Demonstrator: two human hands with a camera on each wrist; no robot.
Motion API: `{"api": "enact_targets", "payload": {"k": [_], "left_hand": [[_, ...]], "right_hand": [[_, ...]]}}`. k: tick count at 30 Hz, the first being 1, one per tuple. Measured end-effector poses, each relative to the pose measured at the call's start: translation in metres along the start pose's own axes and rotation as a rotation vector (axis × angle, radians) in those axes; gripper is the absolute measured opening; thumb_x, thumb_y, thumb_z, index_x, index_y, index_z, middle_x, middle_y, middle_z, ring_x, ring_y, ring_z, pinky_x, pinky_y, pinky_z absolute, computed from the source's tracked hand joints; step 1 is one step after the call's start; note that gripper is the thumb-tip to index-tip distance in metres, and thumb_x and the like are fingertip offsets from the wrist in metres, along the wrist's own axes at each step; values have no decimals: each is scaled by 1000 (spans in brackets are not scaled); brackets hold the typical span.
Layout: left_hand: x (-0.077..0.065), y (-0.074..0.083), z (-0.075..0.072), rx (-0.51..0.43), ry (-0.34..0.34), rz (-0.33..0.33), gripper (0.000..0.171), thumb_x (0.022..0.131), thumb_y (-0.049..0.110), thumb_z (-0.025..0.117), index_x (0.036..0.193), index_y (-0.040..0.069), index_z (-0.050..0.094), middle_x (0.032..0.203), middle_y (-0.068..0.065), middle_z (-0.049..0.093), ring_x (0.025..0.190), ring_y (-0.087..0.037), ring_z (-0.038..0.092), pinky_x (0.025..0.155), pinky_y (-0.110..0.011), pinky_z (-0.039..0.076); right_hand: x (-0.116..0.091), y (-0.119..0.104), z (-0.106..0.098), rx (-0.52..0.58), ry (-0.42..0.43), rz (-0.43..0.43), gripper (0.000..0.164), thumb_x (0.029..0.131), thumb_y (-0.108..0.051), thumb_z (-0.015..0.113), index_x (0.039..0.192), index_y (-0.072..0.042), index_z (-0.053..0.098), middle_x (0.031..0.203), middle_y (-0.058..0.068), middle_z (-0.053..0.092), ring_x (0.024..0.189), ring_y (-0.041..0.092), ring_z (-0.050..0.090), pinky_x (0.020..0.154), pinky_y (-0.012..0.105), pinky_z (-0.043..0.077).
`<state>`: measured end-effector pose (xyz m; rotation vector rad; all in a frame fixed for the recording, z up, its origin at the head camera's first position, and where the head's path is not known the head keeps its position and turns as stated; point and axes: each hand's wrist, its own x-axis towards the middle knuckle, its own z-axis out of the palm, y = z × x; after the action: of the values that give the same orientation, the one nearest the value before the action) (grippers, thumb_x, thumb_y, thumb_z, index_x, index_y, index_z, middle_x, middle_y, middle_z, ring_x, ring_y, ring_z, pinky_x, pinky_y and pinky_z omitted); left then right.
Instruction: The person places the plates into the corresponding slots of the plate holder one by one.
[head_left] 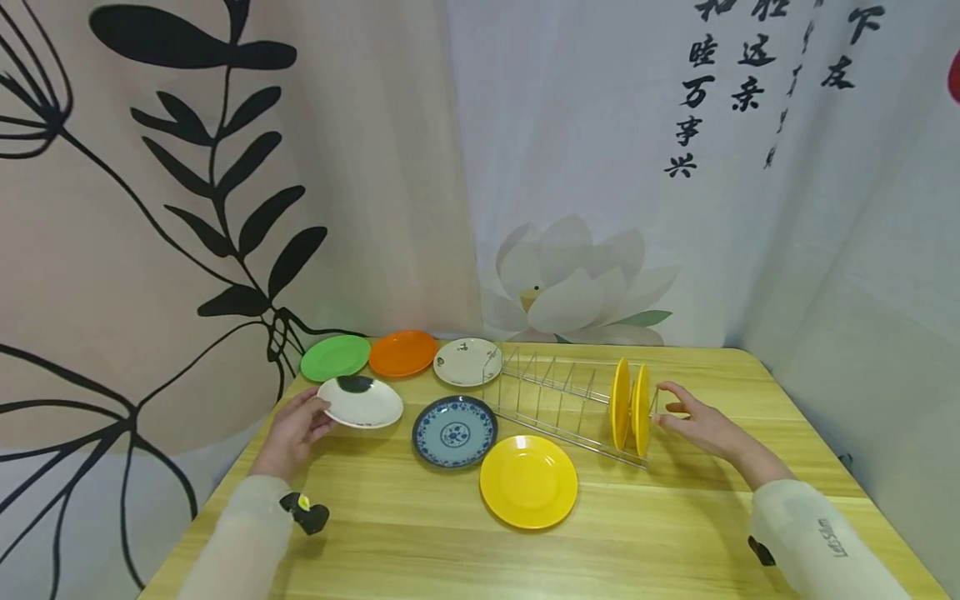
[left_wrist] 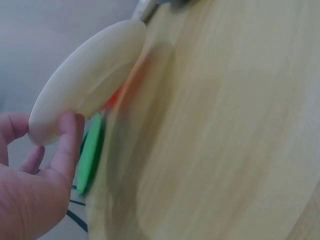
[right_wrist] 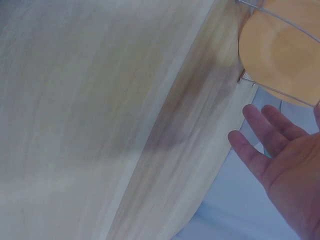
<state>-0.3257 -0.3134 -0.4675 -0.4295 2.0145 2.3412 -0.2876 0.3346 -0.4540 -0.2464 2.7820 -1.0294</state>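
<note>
My left hand [head_left: 295, 429] grips the left rim of a white plate [head_left: 367, 407] with a dark patch on its edge. In the left wrist view the plate [left_wrist: 87, 75] is tilted above the wooden table, its underside showing. At the right end of a wire dish rack [head_left: 558, 427], my right hand [head_left: 701, 425] has its fingertips right by the end wire. Its visible fingers [right_wrist: 260, 131] are spread and fairly straight in the right wrist view. Two yellow plates [head_left: 620, 406] stand upright in the rack's right end; one yellow plate [right_wrist: 287, 50] shows behind the wires.
Flat on the table [head_left: 420, 550] lie a green plate [head_left: 335, 358], an orange plate [head_left: 402, 353], a white patterned plate [head_left: 468, 362], a blue patterned plate [head_left: 454, 432] and a yellow plate [head_left: 528, 482]. A printed curtain [head_left: 390, 167] hangs behind the table's far edge.
</note>
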Motion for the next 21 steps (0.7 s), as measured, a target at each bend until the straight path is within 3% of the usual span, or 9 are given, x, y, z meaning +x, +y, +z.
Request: {"api": "enact_targets", "payload": {"k": [8, 13, 21], "left_hand": [[-6, 18, 10, -45, 5, 30, 68, 101, 7, 52, 159, 8, 17, 113, -4, 53, 86, -8, 63, 88, -23, 54], [-9, 31, 27, -95, -12, 56, 68, 100, 5, 55, 158, 9, 20, 107, -3, 57, 84, -9, 65, 84, -23, 55], [-15, 46, 58, -168, -107, 103, 62, 100, 0, 53, 155, 6, 25, 104, -4, 62, 83, -13, 70, 84, -26, 56]], "right_hand": [[1, 1, 0, -11, 4, -11, 78, 99, -52, 53, 156, -13, 18, 141, 38, 42, 122, 53, 50, 91, 63, 47], [0, 0, 0, -12, 5, -5, 79, 98, -53, 52, 156, -12, 17, 141, 37, 42, 122, 54, 49, 91, 63, 47], [1, 3, 2, -21, 7, -7, 77, 99, -51, 52, 156, -13, 16, 139, 36, 45, 120, 52, 51, 91, 64, 46]]}}
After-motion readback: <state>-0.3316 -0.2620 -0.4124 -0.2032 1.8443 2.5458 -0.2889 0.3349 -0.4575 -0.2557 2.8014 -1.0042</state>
